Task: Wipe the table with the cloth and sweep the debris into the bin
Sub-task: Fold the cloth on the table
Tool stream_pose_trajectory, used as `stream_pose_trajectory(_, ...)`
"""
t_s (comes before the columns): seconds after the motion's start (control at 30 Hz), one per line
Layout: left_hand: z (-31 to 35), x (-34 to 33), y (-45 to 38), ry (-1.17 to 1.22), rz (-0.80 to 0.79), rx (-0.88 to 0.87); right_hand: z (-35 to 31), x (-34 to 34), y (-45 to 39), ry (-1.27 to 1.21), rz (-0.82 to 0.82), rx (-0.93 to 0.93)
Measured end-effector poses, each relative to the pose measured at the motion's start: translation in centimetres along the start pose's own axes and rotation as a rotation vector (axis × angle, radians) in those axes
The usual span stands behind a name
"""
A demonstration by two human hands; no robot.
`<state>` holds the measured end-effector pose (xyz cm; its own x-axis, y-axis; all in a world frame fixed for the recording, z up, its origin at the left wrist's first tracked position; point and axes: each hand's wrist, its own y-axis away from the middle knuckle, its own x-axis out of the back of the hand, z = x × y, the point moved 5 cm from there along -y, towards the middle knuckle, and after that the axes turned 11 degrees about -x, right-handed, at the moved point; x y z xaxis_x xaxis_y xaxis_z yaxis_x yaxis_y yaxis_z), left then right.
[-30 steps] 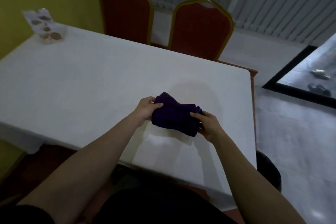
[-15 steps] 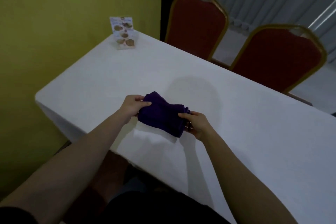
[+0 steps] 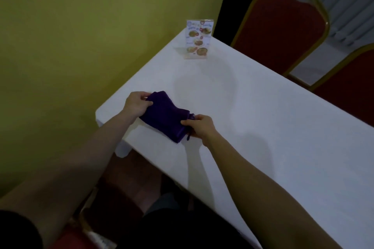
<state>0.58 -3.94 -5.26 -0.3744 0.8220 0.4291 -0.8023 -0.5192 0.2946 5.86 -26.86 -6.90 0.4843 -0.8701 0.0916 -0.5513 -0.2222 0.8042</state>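
Observation:
A folded dark purple cloth (image 3: 165, 116) is held just above the white-clothed table (image 3: 253, 123), close to its near left corner. My left hand (image 3: 136, 103) grips the cloth's left end with thumb on top. My right hand (image 3: 199, 127) pinches the right end, where a loose thread hangs down. I see no debris on the tablecloth and no bin in this view.
A clear stand with a food menu card (image 3: 198, 39) sits at the table's far left end. Two red chairs with gold frames (image 3: 283, 30) (image 3: 352, 91) line the far side. A yellow-green wall (image 3: 91, 26) runs along the left. A red seat (image 3: 129, 184) is below the near edge.
My view has swung left: the menu stand and the wall now fill more of the frame, and the floor on the right is gone. Both hands keep the same hold on the cloth.

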Motion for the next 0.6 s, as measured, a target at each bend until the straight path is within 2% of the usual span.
stream_pose_trajectory(0.13,-2.1,2.9,-1.8,-0.091,0.044,-0.052,-1.2,-3.9,-1.1,0.1,0.025,0.044)
stream_pose_trajectory(0.33,-3.8,4.3,-2.4,-0.258,0.024,-0.194,-1.6,-6.6,0.0,0.494,0.247,0.285)
stream_pose_trajectory(0.5,-3.4,3.9,-1.4,-0.571,-0.043,-0.447,-1.0,-7.9,0.8,0.902,0.422,0.597)
stream_pose_trajectory(0.6,-3.8,3.2,-0.5,-0.771,-0.158,-0.634,-0.1,-9.5,1.4,1.042,0.425,0.798)
